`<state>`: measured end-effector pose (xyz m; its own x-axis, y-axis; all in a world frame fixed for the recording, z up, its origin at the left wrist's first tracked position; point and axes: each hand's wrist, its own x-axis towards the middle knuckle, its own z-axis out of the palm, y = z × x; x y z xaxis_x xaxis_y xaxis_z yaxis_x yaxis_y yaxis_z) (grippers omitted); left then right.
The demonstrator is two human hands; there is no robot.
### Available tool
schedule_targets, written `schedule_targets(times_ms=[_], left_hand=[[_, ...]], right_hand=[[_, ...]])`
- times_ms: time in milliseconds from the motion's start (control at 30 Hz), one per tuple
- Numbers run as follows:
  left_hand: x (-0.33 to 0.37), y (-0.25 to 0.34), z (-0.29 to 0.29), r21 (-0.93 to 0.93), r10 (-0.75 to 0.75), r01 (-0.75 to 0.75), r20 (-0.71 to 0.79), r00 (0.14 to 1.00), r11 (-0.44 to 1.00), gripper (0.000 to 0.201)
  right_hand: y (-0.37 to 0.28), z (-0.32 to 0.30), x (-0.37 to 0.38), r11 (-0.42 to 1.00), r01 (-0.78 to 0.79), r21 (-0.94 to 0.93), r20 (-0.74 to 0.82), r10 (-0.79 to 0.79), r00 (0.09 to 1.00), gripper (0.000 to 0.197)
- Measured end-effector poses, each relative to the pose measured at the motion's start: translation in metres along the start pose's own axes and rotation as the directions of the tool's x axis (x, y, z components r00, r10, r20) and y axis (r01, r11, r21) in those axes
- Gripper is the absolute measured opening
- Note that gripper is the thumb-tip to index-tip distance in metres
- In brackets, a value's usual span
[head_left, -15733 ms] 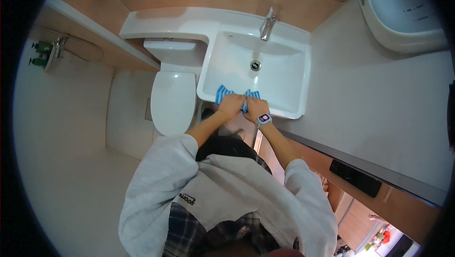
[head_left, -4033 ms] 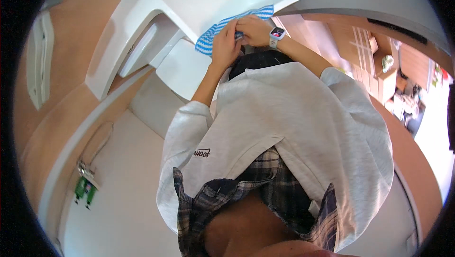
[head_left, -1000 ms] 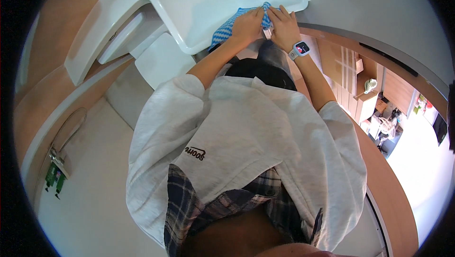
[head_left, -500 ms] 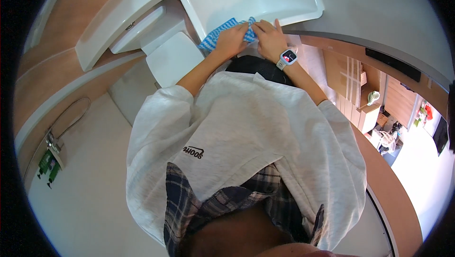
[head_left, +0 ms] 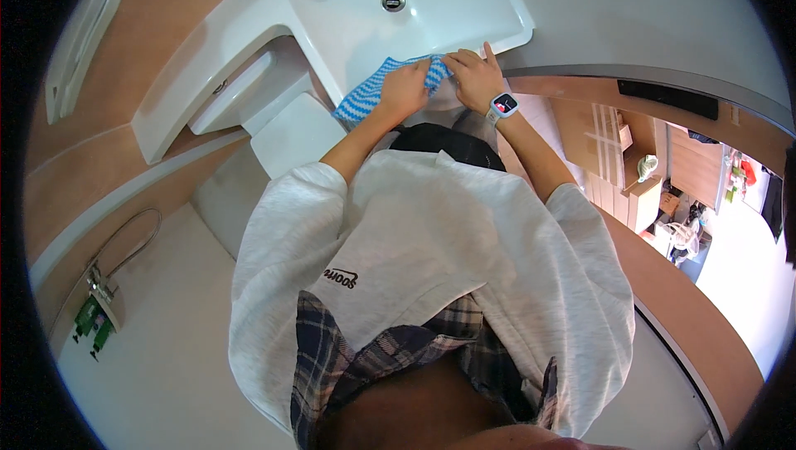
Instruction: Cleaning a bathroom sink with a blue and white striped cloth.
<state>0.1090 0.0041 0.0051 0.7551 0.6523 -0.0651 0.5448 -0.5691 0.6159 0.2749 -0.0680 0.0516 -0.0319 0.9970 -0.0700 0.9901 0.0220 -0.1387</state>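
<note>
A blue and white zigzag-patterned cloth lies bunched over the near rim of a white sink. My left hand is closed on the cloth, its fingers folded down into the fabric. Close beside it, my right hand pinches the cloth's right end, with one finger sticking up off it. On my right wrist is a pale smartwatch. The cloth's underside and my fingertips are partly hidden.
The sink drain is beyond my hands. A white toilet stands left of them, below the counter ledge. A shower hose and green bottles are at the left wall. On the right, a doorway opens toward wooden cabinets.
The whole view has shifted, so the sink now shows more fully and lower. Both hands stay on the cloth, which spreads a bit wider to the left.
</note>
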Motion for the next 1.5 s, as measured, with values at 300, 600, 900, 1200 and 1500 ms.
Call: schedule_targets(times_ms=[300,600,900,1200,1500], left_hand=[[-0.002,-0.001,0.003,-0.050,-0.016,0.015,-0.019,1.000,0.999,0.053],[-0.014,-0.009,-0.007,-0.150,-0.036,0.027,-0.057,0.998,0.988,0.061],[-0.002,0.002,-0.004,-0.206,-0.034,0.020,-0.065,0.997,0.978,0.048],[-0.032,-0.016,-0.010,-0.203,-0.012,-0.014,-0.128,0.992,0.979,0.046],[-0.004,0.001,-0.003,-0.135,0.090,-0.103,-0.097,0.991,0.985,0.036]], right_hand=[[-0.001,0.011,0.004,0.997,0.066,0.028,-0.031,-0.065,0.997,0.038],[-0.005,-0.001,0.007,0.997,0.073,0.007,0.055,-0.074,0.996,0.046],[0.006,-0.004,0.005,0.996,0.029,-0.084,0.081,-0.022,0.996,0.050],[-0.022,0.010,0.004,0.987,0.159,0.014,0.004,-0.159,0.987,0.047],[0.001,0.000,0.000,0.998,0.047,-0.044,0.026,-0.046,0.999,0.047]])
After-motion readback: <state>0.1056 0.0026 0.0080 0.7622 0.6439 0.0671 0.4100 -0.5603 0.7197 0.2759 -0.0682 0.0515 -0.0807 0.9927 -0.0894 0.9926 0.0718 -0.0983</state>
